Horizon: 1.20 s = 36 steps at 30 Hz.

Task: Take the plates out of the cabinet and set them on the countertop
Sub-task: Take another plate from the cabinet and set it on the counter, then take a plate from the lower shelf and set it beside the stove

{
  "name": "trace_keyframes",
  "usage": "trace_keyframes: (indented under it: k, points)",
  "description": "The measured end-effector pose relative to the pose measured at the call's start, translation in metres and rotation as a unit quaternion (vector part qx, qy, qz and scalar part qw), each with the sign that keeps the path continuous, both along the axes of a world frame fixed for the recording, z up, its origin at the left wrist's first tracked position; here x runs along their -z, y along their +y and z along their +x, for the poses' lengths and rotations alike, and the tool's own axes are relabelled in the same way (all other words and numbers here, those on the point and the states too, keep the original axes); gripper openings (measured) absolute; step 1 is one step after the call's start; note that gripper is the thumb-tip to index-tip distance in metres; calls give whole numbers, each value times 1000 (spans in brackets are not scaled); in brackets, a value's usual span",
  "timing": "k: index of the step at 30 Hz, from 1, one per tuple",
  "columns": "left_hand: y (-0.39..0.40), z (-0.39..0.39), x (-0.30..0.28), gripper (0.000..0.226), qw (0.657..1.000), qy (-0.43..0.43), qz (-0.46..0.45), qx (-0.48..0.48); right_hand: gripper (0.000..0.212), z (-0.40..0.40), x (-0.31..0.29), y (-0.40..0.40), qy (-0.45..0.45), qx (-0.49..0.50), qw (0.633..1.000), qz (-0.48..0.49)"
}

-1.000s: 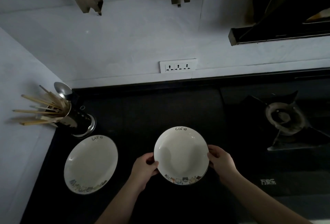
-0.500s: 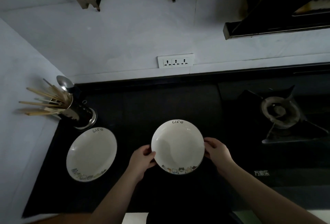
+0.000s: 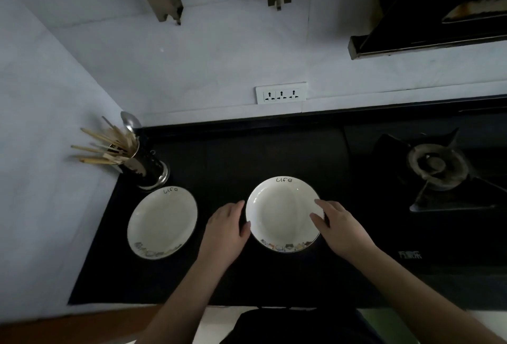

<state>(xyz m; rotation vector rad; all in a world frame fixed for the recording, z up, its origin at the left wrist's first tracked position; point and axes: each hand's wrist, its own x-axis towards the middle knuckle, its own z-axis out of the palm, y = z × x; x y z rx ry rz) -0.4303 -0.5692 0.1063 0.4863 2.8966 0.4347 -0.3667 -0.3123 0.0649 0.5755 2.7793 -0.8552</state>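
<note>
Views: one only, head-worn wide-angle; nothing is being shared with a second view.
Position: sitting above the front edge of the countertop (image 3: pixel 247 157), over the person's forearms.
Facing: looking forward and steeply down toward the back wall (image 3: pixel 205 63).
Nearness: close; both plates are filling mid-frame.
Distortion: edges are bowing.
Light: dim, possibly masking detail at right by the stove (image 3: pixel 436 165).

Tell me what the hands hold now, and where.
Nothing gripped: the left hand and right hand lie open beside the right plate, right fingers over its rim.
</note>
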Motion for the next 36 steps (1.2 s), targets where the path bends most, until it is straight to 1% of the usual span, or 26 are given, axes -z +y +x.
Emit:
trace_keyframes:
  k: [4,7,9,14,19,22,24,29,33,36]
  points:
    - [-4,8,-8,57,996,47,-41,61,59,10,-27,-19,23,-44,998,45]
    - [-17,16,-15,60,992,62,-53,94,63,15,-53,-25,2,-53,998,19]
    - [-30,21,-20,63,988,82,-68,113,63,20,-69,-33,6,-47,999,25]
    - [-61,31,-34,71,977,116,-85,158,60,43,-97,-76,34,-52,993,97]
    - [-81,44,-48,72,967,132,-69,208,67,90,-108,-120,73,-31,980,185]
    - [-79,56,-59,71,955,144,-68,249,62,124,-112,-132,83,1,973,217]
    - [-71,66,-67,71,948,154,-56,275,60,147,-114,-134,71,31,969,233]
    - [-36,99,-80,75,927,147,-27,345,68,206,-122,-130,46,111,968,219]
    - [-9,129,-90,76,898,161,-27,409,72,261,-127,-128,39,164,960,224]
    - [7,162,-96,71,876,167,-17,452,67,305,-132,-129,47,201,951,231]
